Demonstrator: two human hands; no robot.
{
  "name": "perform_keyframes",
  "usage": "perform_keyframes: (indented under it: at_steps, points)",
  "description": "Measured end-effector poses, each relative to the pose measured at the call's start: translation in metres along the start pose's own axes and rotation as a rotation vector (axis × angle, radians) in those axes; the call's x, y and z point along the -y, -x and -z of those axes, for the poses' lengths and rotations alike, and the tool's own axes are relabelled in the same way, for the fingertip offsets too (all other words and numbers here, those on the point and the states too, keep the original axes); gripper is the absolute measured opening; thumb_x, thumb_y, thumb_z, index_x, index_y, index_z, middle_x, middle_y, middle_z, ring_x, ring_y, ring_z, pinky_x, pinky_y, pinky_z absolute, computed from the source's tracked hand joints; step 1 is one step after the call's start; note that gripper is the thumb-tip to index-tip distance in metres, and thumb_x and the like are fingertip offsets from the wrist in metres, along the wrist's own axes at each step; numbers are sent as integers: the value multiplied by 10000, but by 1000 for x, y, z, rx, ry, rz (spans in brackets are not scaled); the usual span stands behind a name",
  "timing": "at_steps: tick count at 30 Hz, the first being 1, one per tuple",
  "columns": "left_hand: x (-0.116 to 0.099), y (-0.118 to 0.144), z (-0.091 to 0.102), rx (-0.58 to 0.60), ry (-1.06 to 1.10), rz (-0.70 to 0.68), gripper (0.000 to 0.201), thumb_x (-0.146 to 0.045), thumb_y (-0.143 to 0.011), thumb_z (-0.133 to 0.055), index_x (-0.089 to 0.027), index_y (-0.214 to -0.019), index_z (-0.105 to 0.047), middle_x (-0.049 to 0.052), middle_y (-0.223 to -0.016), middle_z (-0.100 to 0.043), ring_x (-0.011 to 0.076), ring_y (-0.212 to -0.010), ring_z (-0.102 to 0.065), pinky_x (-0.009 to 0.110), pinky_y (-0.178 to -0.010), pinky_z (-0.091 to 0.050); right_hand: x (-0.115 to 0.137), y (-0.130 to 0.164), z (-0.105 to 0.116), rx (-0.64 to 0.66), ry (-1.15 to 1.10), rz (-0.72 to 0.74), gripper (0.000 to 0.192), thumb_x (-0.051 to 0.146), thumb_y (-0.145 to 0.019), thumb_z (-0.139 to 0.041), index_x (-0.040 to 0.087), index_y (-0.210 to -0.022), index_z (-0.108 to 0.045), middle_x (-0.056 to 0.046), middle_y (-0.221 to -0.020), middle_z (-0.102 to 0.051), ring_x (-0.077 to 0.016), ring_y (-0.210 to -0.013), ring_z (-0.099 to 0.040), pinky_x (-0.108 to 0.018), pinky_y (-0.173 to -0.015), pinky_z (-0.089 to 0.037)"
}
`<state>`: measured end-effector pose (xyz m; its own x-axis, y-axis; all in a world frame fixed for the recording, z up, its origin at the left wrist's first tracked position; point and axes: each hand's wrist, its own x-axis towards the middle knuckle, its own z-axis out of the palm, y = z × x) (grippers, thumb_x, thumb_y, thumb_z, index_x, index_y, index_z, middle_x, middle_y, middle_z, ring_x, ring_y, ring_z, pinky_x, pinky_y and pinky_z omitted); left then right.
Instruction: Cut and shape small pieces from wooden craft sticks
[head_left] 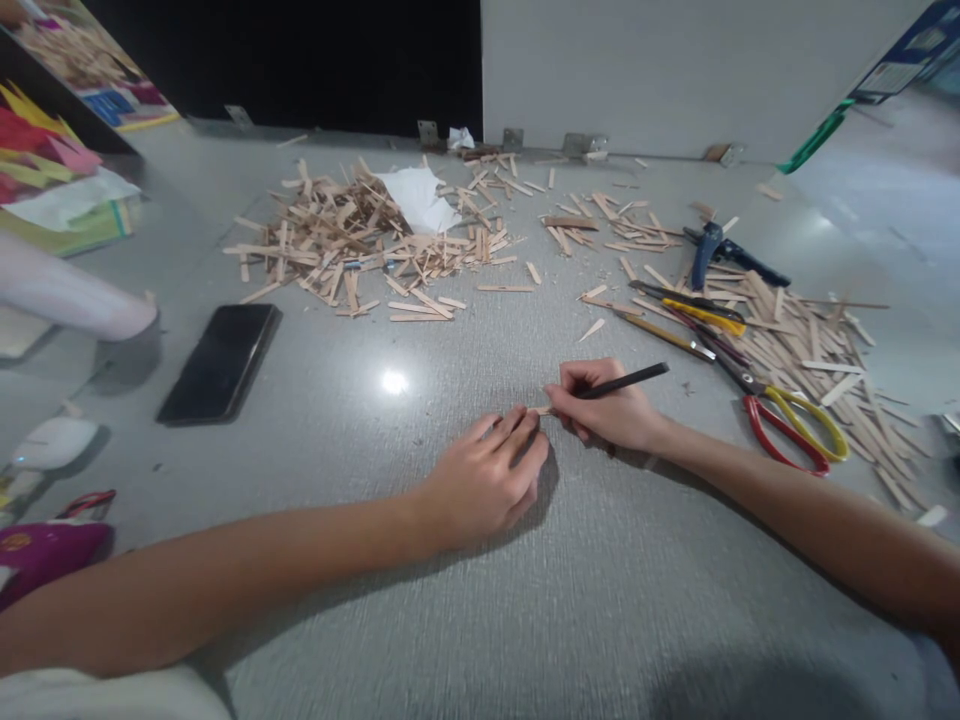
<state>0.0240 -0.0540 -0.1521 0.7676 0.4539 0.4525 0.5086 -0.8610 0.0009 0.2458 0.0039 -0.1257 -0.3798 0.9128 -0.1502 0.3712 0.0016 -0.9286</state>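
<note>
My right hand (604, 405) is closed around a dark pencil or pen (630, 380), which slants up to the right. Its tip, hidden by my fingers, is close to a small wooden stick (541, 410) on the table (360, 620). My left hand (491, 465) presses that stick down with its fingertips, and most of the stick lies hidden beneath them. The two hands are close together but apart. Just beyond them lies a pointed wood piece (592, 329).
Piles of wooden sticks (330, 235) lie at the back, with white paper (421, 198) on them. To the right are scissors (787, 425), a yellow cutter (705, 315), blue-handled pliers (709, 255) and more sticks (832, 370). A phone (220, 365) and glue gun (52, 555) are left.
</note>
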Motion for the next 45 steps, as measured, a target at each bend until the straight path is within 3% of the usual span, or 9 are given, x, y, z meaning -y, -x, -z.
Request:
perform_keyframes:
  at_steps: [8,17,21,34,45]
  points:
    - [1,1,-1,8,-1,-3,362,-155,-1073,-419,8,-1243,-693,304,-1317,-748,379,-1243,-744,472,-963,-591,1,0,-3,-22,-28,23,527,562,-882,-810,218,-608,-520,38,-451,-564,-73,-330,-491,-162,-292,-295]
    - [0,2,-2,36,28,5,356,-168,-1074,-448,7,-1276,-683,307,-1354,-730,386,-1281,-724,485,-998,-578,3,1,-4,-15,-15,-2,542,624,-893,-782,222,-616,-547,50,-409,-538,-61,-293,-407,-173,-274,-270]
    - [0,3,-4,55,59,21,361,-178,-1069,-472,0,-1315,-668,309,-1386,-713,399,-1326,-696,503,-1011,-570,1,0,-4,-29,-12,7,555,640,-874,-797,219,-610,-549,36,-437,-564,-71,-315,-458,-171,-288,-292]
    - [1,4,-2,56,66,21,359,-170,-1073,-459,-7,-1311,-673,305,-1383,-717,394,-1331,-696,507,-1026,-574,-1,0,-3,-11,-24,-4,487,560,-912,-775,225,-636,-554,42,-436,-568,-75,-306,-443,-177,-278,-294]
    - [1,1,-1,21,-8,3,371,-167,-1073,-405,-22,-1253,-695,280,-1321,-755,365,-1268,-734,471,-979,-598,5,0,-4,-9,-47,24,543,592,-877,-813,219,-597,-535,47,-425,-537,-66,-328,-438,-182,-308,-277]
